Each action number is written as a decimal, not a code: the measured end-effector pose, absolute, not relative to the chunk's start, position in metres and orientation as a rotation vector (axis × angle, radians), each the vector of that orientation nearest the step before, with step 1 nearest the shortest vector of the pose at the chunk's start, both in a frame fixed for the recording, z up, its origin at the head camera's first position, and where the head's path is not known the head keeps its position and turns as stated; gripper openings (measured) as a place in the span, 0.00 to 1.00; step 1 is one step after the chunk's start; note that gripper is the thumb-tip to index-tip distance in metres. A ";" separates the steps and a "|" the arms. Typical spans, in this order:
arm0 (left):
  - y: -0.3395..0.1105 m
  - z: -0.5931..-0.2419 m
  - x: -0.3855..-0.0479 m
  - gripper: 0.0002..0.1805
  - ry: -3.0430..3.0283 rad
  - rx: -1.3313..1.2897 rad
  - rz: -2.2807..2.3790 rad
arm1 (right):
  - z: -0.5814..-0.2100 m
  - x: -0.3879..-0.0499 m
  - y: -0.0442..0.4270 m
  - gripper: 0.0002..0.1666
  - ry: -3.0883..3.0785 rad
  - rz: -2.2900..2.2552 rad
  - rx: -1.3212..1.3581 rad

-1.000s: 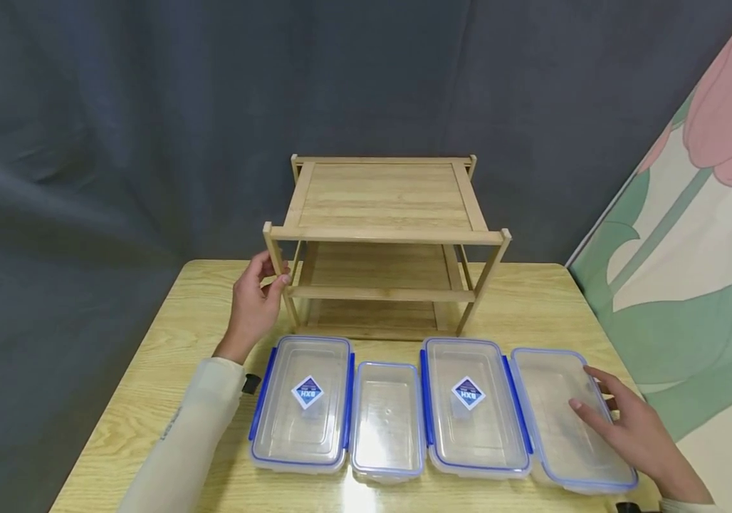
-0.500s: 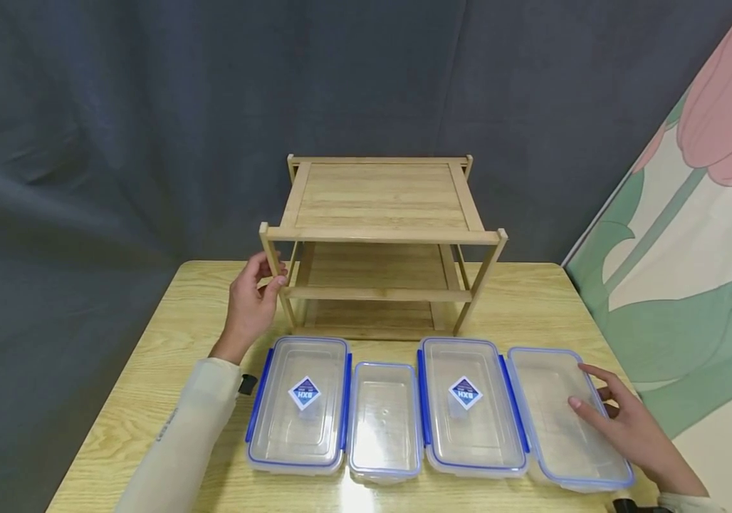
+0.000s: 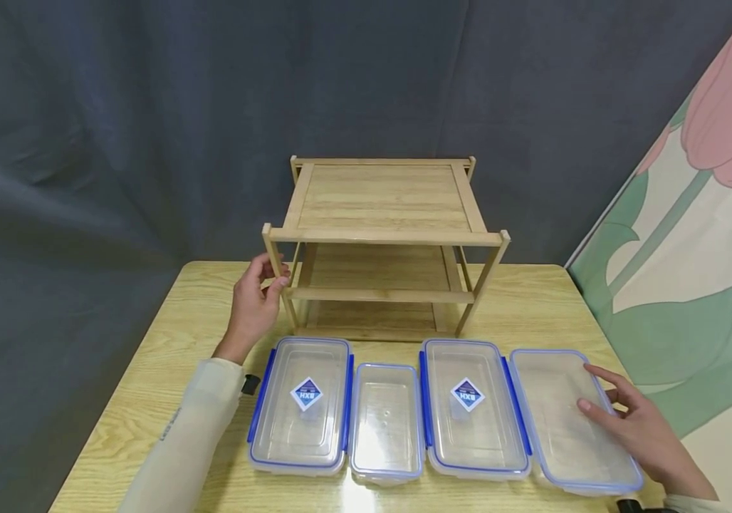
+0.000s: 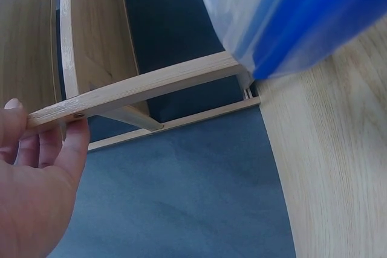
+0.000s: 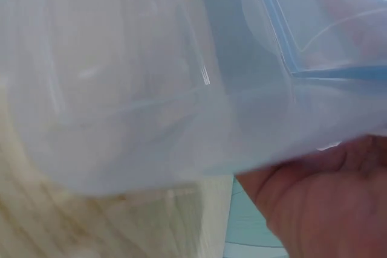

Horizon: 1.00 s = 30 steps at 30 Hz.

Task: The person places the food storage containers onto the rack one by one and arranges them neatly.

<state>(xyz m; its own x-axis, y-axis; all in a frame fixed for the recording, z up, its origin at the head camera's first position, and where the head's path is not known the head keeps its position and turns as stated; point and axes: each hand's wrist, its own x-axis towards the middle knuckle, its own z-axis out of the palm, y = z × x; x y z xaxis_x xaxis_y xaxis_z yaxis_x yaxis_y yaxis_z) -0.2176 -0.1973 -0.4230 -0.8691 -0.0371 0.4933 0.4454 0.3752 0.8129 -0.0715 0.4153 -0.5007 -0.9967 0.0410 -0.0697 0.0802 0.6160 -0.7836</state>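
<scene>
Pinching the front left post (image 3: pixel 273 256) of the wooden three-tier rack (image 3: pixel 384 235), the left hand (image 3: pixel 255 303) has its thumb on one side and its fingers on the other. Its arm, in a pale sleeve (image 3: pixel 189 431), reaches forward over the surface (image 3: pixel 154 356). The rack stands upright toward the back, and we see no container on its visible shelves. In front of it, a row goes to the right: a large latched food container (image 3: pixel 302 431), a small blue-rimmed container (image 3: pixel 387 420), a second large latched food container (image 3: pixel 476 427) and a fourth blue-rimmed container (image 3: pixel 561 420), which seems a little slanted. We judge that the rack is already in its standing form and the row is almost made; perhaps some straightening of the fourth container is left, but we cannot be sure. At the far right, the right hand (image 3: pixel 644 431) holds this container by its right edge, the thumb over the top, the forefinger along the rim. Its forearm enters from the lower right corner.
</scene>
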 end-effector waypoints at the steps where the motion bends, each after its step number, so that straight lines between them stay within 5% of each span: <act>1: -0.197 -0.423 -0.218 0.20 -2.208 -0.352 -1.504 | -0.500 -0.071 0.416 0.41 2.760 -1.381 0.109; 30: -0.197 -0.424 -0.217 0.19 -2.208 -0.360 -1.500 | -0.459 -0.065 0.432 0.42 2.235 -2.134 -0.096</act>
